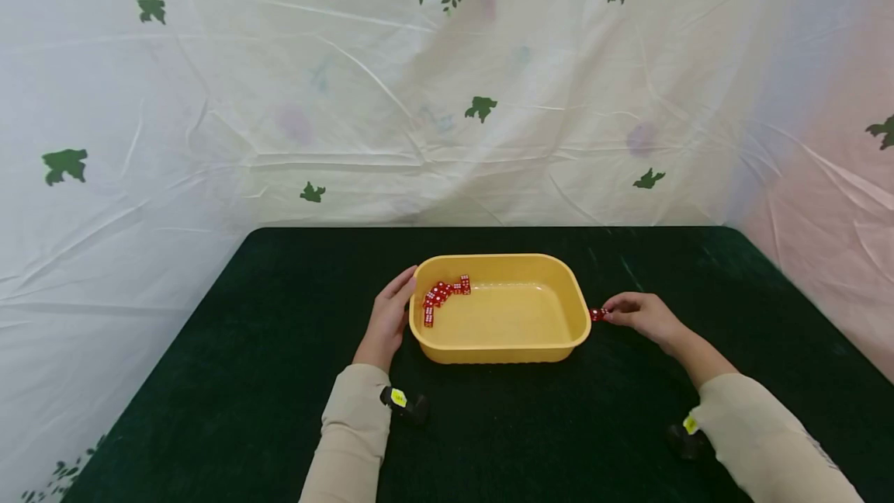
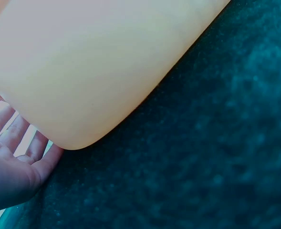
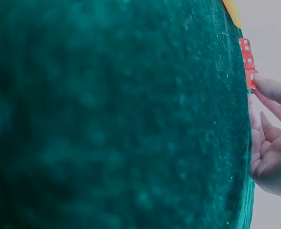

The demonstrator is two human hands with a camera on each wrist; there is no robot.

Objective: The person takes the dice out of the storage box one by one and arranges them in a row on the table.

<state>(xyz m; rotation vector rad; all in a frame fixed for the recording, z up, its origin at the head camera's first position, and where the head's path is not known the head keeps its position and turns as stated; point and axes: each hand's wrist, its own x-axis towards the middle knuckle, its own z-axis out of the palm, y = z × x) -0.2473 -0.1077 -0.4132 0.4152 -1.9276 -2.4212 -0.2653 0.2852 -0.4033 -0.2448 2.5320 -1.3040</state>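
Observation:
A yellow plastic basin (image 1: 499,355) sits on the dark green cloth, with several red dice (image 1: 438,293) with white dots clustered along its inner left side. My left hand (image 1: 388,318) rests against the basin's left end, its fingers laid along the outer wall; the left wrist view shows these fingers (image 2: 28,143) beside the pale wall of the basin. Just outside the right end, my right hand (image 1: 646,315) pinches a red die (image 3: 251,79) between thumb and forefinger. That die is the nearest in a short row of red dice (image 3: 246,52) reaching toward the basin.
The dark green cloth (image 1: 244,379) covers the table, whose far edge meets a hanging white curtain (image 1: 391,177) printed with green leaves. Curtain also closes in the left and right sides. A black wrist camera (image 1: 412,407) sits below the left hand.

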